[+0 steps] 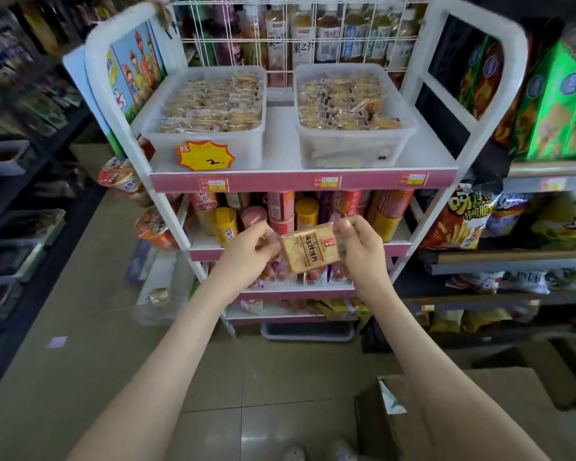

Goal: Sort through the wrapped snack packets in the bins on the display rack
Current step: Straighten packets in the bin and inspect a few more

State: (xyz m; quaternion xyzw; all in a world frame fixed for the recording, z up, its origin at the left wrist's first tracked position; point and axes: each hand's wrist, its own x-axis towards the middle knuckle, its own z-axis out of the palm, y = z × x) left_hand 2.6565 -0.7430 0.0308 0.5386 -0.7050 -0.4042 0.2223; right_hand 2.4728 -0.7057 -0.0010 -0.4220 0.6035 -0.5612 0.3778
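Tan, square biscuit packet in clear film [310, 252], held in mid-air before the middle shelves of the white-framed display rack [446, 54]; the left hand [250, 249] and the right hand [359, 247] each pinch one film end, so the wrapper's long axis runs side to side, slightly tilted. Two translucent plastic tubs, the left bin [253, 151] and the right bin [353, 153], stand on the top shelf above and beyond the hands, each hand judged nearer its own side's bin; fingertips behind the packet are hidden, and the heaped bin contents are too blurred to tell apart.

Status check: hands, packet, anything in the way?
Left hand, right hand pinch one packet by its ends. Held low, away from left bin and right bin. Nothing blocking.
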